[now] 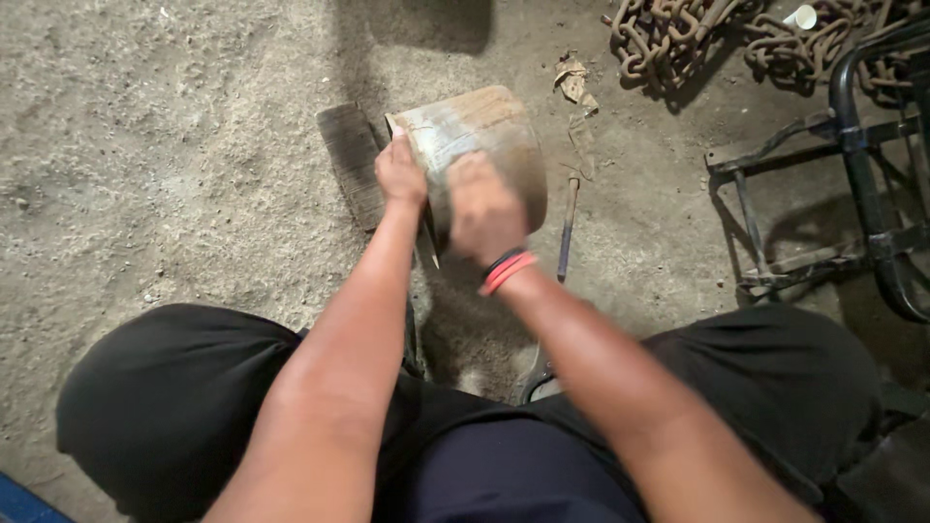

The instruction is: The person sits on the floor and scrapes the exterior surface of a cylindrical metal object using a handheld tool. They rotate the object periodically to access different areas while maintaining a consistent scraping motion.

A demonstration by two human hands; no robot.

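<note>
- A rough, sandy concrete floor [165, 145] fills the view, gritty and pale.
- Rusty chains [678, 34] lie heaped at the upper right.
- A black metal frame [862, 165] stands at the right edge.
- A dark shadow [417, 21] falls along the top.

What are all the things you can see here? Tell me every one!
curved metal piece: one, grey-brown and rusty, on the ground in the middle, under both hands
flat ridged block: one, dark, lying just left of the metal piece
thin tool: one, dark handle, lying on the ground right of the metal piece
paper scraps: a few, tan, above the tool
chains: a rusty brown heap, top right
white cup: one, on the chains
metal frame: one, black, right edge
ground: sandy grey
wristbands: red and black, on the right wrist
left hand: grips the metal piece's left edge
right hand: presses on its face
</note>
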